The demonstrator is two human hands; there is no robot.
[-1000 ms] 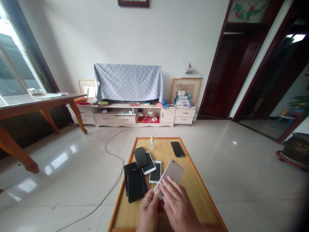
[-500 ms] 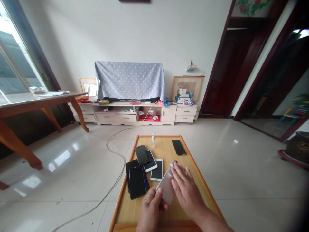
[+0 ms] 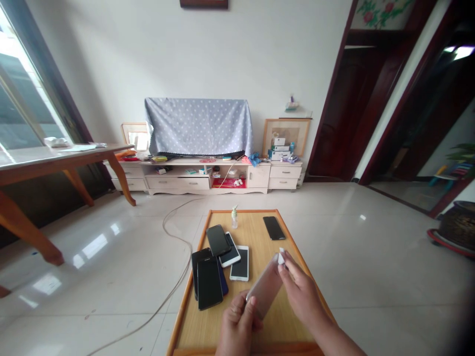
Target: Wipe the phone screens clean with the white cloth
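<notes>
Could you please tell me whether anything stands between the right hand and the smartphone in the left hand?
Yes: a small white wipe, pinched in the right hand, is at the far end of the smartphone. Whether that hand also touches the smartphone directly is unclear. Nothing visible separates the left hand from it.

The left hand (image 3: pixel 239 319), right hand (image 3: pixel 298 284) and right forearm (image 3: pixel 331 330) are bare.

Daylight from window (image 3: pixel 22 99), glare on floor (image 3: pixel 94 245)
</notes>
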